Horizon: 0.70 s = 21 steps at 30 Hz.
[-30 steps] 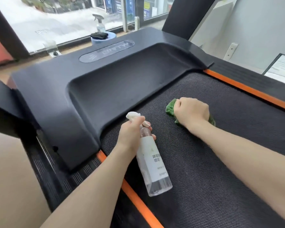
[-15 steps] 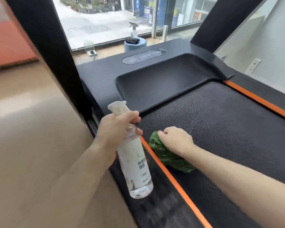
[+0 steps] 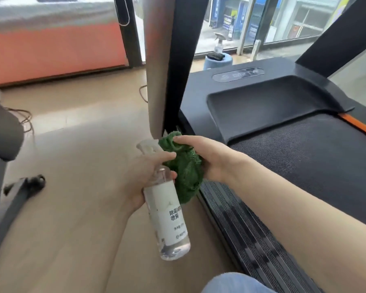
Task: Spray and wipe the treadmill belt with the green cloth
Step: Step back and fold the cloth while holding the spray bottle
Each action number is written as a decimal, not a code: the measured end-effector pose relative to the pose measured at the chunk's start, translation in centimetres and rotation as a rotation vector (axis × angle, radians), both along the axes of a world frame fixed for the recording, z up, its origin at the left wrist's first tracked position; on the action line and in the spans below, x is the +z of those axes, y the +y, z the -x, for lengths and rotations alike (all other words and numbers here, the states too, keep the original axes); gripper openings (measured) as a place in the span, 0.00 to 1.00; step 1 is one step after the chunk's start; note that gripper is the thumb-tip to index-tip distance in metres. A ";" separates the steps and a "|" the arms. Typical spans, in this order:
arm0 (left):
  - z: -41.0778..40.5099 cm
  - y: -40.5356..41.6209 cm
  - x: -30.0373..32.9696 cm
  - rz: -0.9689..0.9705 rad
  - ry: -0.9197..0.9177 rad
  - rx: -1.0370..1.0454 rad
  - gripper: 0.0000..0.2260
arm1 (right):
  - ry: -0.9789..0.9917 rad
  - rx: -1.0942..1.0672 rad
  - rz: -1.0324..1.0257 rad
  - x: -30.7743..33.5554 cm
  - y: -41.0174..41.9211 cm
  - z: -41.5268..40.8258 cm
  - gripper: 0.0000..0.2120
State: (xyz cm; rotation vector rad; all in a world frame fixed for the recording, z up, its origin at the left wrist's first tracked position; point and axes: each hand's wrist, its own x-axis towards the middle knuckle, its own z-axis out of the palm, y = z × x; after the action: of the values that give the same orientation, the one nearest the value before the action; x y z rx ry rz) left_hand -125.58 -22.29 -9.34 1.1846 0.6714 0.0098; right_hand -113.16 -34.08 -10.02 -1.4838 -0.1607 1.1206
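My left hand [image 3: 144, 178] grips the clear bottle [image 3: 167, 216] by its neck; my right hand [image 3: 211, 159] clutches the bunched, fuzzy cloth [image 3: 186, 176] beside it, off the textured belt [image 3: 317, 157].

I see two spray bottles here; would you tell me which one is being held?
The near spray bottle with the white label is held in the left hand. The far spray bottle stands untouched on a blue stool by the window.

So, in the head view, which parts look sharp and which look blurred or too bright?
Head view: spray bottle label and green cloth fairly sharp; orange wall and floor at left smeared by motion; window behind bright, washed out; treadmill upright curves from the wide lens.
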 end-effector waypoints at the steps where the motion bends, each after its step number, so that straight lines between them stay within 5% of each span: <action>1: 0.6 0.9 0.0 0.010 -0.011 0.035 0.07 | 0.024 0.018 -0.030 0.6 0.4 0.5 0.18; 12: 4.7 8.6 -1.5 0.002 0.040 0.243 0.04 | 0.086 0.102 0.007 1.7 6.9 4.9 0.19; 21: 6.8 11.0 -2.7 -0.099 0.115 0.305 0.06 | 0.096 -0.188 0.033 -1.9 7.7 5.7 0.16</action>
State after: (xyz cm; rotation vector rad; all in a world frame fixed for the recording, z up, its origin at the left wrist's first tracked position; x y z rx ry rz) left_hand -132.39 -11.27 -12.02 1.1739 0.9577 0.2349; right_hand -118.81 -26.35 -11.92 -1.4392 0.0633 1.0431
